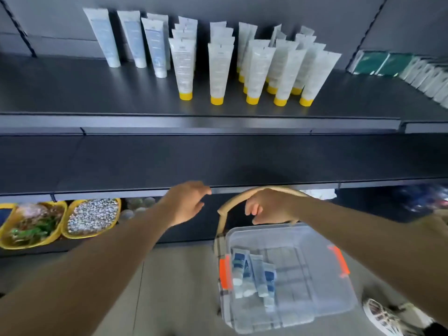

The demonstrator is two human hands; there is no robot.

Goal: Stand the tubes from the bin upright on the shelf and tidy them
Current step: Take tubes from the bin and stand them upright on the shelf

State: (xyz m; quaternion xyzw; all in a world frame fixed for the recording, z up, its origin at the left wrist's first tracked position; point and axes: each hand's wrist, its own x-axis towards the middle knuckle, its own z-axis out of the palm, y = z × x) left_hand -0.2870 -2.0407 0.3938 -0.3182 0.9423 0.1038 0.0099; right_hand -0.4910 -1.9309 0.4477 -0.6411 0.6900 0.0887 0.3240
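Head view: I see both hands raised between the shelf [97, 93] and the bin [315, 238].
My left hand [186, 202] hangs with fingers relaxed and holds nothing; my right hand [269, 207] has its fingers loosely curled, also holding nothing. The blue-and-white tubes [252, 272] lie flat in the bin, well below both hands. White-capped tubes [135, 40] and yellow-capped tubes [242, 64] stand upright on the shelf.

Four blue-capped tubes [252, 275] in one bin [339, 309]; two yellow baskets [63, 229].

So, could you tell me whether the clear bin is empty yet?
Not empty: several blue tubes lie flat inside the clear bin.
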